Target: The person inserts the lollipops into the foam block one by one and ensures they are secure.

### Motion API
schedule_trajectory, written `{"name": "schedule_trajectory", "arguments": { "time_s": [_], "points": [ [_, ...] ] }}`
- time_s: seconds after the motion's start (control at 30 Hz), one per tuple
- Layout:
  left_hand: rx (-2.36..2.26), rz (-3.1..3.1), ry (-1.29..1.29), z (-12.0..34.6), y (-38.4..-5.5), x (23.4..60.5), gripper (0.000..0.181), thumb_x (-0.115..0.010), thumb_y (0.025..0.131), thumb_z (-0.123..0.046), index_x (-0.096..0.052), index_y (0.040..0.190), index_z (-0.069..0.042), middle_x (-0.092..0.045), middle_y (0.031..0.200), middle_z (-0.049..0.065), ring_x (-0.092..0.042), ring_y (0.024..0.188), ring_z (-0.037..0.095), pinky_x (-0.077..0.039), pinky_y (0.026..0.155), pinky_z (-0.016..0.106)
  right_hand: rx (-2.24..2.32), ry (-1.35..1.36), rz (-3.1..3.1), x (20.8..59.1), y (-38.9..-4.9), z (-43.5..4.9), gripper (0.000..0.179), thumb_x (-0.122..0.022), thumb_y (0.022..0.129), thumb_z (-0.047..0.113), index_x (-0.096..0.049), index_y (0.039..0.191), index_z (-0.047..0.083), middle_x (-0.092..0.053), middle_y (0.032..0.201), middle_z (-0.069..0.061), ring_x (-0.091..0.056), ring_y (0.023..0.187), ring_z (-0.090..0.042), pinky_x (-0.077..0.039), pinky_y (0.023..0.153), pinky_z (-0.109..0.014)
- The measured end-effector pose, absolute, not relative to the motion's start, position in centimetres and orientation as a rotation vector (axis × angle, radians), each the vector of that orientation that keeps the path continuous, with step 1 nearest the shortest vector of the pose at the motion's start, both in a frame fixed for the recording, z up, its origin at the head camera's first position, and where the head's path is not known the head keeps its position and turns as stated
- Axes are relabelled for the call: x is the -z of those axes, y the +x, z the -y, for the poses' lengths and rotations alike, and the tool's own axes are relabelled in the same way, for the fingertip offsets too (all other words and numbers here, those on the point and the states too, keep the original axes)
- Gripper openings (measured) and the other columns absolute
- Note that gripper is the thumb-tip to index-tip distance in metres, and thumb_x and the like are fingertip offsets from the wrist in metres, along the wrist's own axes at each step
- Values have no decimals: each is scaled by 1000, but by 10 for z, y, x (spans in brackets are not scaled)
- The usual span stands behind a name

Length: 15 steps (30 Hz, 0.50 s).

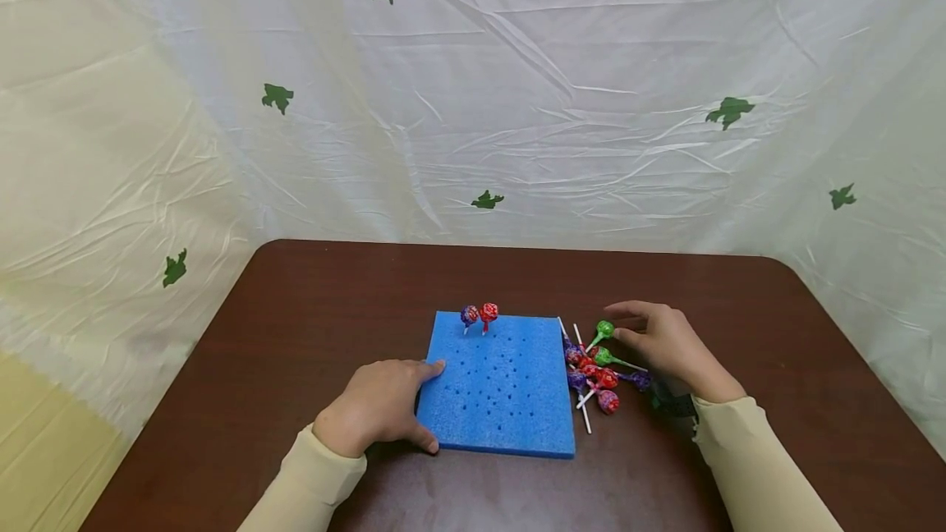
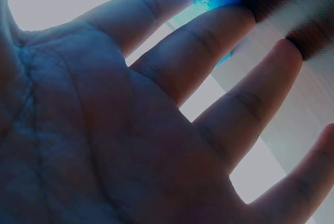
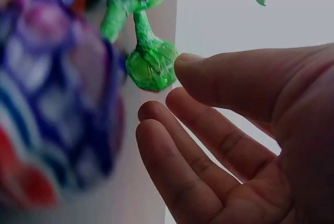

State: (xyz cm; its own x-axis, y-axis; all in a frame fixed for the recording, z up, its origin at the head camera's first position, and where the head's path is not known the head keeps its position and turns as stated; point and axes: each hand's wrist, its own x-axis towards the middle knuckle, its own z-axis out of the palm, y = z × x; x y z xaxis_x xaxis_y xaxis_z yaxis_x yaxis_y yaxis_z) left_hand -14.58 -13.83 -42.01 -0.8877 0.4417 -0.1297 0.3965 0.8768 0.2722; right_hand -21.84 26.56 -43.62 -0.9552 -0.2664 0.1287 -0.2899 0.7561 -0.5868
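A blue foam board point(image 1: 491, 425) with rows of small holes lies on the table. My left hand point(image 1: 384, 401) rests at its left side, one fingertip over the edge and the thumb by the near corner. The left wrist view shows that hand's fingers point(image 2: 209, 41) spread and nearly straight. Two lollipops, one purple point(image 1: 469, 315) and one red point(image 1: 489, 313), stand upright at the board's far left. Right of the board, my right hand point(image 1: 668, 343) reaches a green lollipop point(image 3: 152, 67). The thumb tip is against or just beside its wrapper, the other fingers loosely bent below, not closed round it.
A loose pile of several wrapped lollipops point(image 1: 608, 378), red, purple and green, lies along the board's right edge with sticks pointing various ways. The brown table point(image 1: 355, 286) has rounded far corners. Behind it hangs a white cloth point(image 1: 591, 146) with green leaf prints.
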Motion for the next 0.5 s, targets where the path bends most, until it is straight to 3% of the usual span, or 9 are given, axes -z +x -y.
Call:
{"name": "schedule_trajectory", "arguments": {
  "time_s": [0.27,0.5],
  "points": [
    [-354,-2871,661,139,-145,420,101,-93,56,-56,-59,141,-13,-62,133,12,-60,120,29,-51,91,50,-962,491,2938,440,-218,-261,33,-69,92,4,-68,126,4,-67,119,-19,-68,102,-35,-56,79,-49],
    [-364,-2864,662,138,-145,418,101,-94,56,-55,-59,141,-13,-62,133,13,-60,120,30,-51,91,51,-928,459,2940,439,-219,-261,32,-70,92,4,-68,124,4,-69,114,-19,-69,98,-35,-56,78,-49]
  ]
}}
